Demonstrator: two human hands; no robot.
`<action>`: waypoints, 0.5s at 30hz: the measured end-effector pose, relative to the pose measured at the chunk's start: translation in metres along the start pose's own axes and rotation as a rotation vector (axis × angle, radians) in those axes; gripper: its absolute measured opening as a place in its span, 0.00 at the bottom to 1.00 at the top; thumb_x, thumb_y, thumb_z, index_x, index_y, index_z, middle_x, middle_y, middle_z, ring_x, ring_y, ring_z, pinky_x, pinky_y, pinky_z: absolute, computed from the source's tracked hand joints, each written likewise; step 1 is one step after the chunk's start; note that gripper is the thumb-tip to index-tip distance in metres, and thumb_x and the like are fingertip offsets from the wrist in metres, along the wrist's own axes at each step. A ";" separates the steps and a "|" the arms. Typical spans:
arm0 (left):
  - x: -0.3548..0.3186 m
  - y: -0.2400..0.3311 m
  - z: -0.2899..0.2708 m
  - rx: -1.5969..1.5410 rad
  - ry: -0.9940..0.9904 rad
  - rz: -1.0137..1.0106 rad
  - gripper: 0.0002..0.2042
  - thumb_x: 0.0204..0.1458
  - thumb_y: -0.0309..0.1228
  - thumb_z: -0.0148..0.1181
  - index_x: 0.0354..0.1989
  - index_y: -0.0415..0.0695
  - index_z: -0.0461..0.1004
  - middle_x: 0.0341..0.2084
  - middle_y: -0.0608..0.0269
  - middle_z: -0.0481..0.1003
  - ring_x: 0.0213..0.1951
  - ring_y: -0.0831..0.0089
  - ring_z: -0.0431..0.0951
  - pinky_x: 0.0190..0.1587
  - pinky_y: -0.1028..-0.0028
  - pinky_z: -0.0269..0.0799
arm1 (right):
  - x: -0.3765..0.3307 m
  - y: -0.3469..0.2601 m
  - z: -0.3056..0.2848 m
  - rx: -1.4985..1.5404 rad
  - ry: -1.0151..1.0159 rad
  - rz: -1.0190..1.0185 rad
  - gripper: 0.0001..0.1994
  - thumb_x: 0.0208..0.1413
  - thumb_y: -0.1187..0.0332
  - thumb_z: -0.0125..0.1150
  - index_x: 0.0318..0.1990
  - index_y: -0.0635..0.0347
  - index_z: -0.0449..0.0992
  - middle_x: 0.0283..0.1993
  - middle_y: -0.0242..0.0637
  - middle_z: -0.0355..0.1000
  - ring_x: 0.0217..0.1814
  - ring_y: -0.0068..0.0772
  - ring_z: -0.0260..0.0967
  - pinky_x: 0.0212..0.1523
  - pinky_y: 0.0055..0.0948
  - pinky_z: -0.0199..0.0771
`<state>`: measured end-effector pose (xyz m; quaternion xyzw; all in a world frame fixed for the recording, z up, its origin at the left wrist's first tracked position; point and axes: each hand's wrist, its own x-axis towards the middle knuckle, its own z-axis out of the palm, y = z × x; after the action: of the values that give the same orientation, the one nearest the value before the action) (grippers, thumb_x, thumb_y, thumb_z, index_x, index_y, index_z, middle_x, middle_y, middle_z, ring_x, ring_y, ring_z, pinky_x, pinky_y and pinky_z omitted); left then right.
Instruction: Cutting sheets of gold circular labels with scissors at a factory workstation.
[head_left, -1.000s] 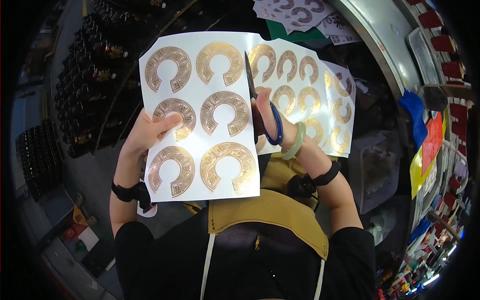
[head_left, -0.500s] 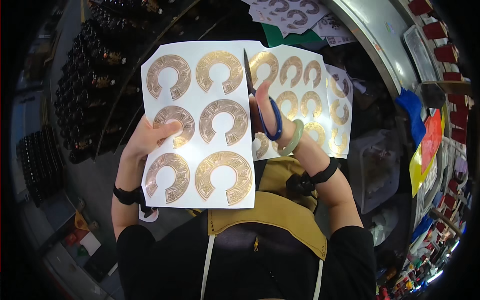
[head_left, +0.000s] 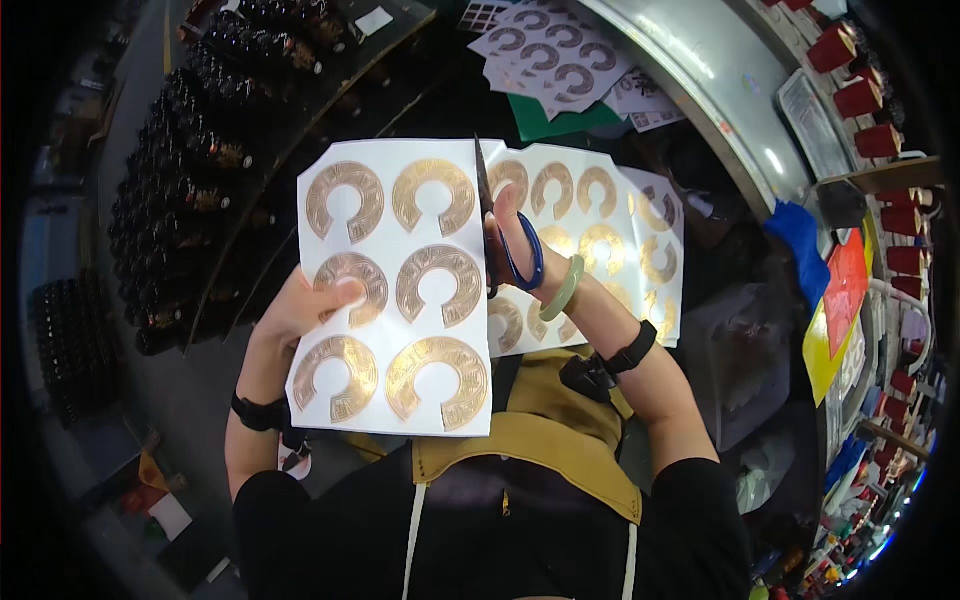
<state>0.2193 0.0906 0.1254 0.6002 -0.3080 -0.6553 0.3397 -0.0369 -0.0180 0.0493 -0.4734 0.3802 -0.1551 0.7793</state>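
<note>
A white sheet (head_left: 392,238) with two columns of gold C-shaped foil stickers is held up in front of me. My left hand (head_left: 295,305) grips its left side, thumb flat on the middle-left sticker and the fingers hidden behind. At the sheet's upper right edge, my right hand (head_left: 512,228) is closed round the blue loops of a pair of scissors (head_left: 537,262). Their dark blade points away from me along that edge. Behind my right hand spreads another white sheet (head_left: 577,157) with rows of similar gold stickers, overlapping a further one at the right.
More sticker sheets (head_left: 545,80) lie at the back over a green sheet (head_left: 560,118). Rows of glossy black objects (head_left: 190,150) fill the left. A metal tabletop (head_left: 690,65) curves along the right, with red cups (head_left: 832,48) beyond it and a clear plastic bin (head_left: 745,370) below.
The sheets, my hands and the surroundings all sit lower in the picture. The scissors remain at the front sheet's upper right edge, and my left hand keeps its grip.
</note>
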 end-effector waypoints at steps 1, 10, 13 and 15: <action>0.003 0.000 0.000 0.026 -0.028 0.023 0.18 0.53 0.24 0.61 0.52 0.35 0.69 0.39 0.58 0.78 0.38 0.77 0.78 0.39 0.76 0.76 | 0.005 -0.001 -0.002 0.099 -0.027 0.008 0.47 0.52 0.25 0.19 0.37 0.63 0.74 0.17 0.29 0.63 0.21 0.21 0.64 0.22 0.22 0.63; 0.021 -0.012 -0.008 -0.063 0.012 -0.069 0.17 0.52 0.22 0.62 0.51 0.34 0.70 0.41 0.53 0.78 0.39 0.70 0.81 0.41 0.71 0.79 | 0.034 0.018 -0.005 -0.128 0.173 0.031 0.36 0.63 0.39 0.29 0.33 0.62 0.76 0.26 0.40 0.73 0.27 0.22 0.70 0.24 0.24 0.66; 0.025 -0.019 -0.010 -0.138 -0.029 -0.035 0.17 0.52 0.22 0.62 0.51 0.33 0.70 0.41 0.53 0.78 0.39 0.70 0.80 0.40 0.72 0.79 | 0.033 0.018 -0.014 0.141 0.035 0.137 0.37 0.62 0.36 0.28 0.31 0.61 0.75 0.27 0.36 0.72 0.25 0.23 0.68 0.22 0.25 0.64; 0.029 -0.022 -0.014 -0.059 0.009 -0.084 0.17 0.52 0.23 0.62 0.51 0.34 0.70 0.41 0.53 0.78 0.39 0.71 0.80 0.40 0.72 0.79 | 0.036 0.016 -0.016 0.367 -0.046 0.172 0.39 0.59 0.31 0.31 0.34 0.62 0.75 0.30 0.33 0.73 0.26 0.24 0.68 0.22 0.26 0.64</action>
<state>0.2298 0.0799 0.0898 0.6053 -0.2616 -0.6750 0.3309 -0.0268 -0.0415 0.0151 -0.2927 0.3665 -0.1437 0.8714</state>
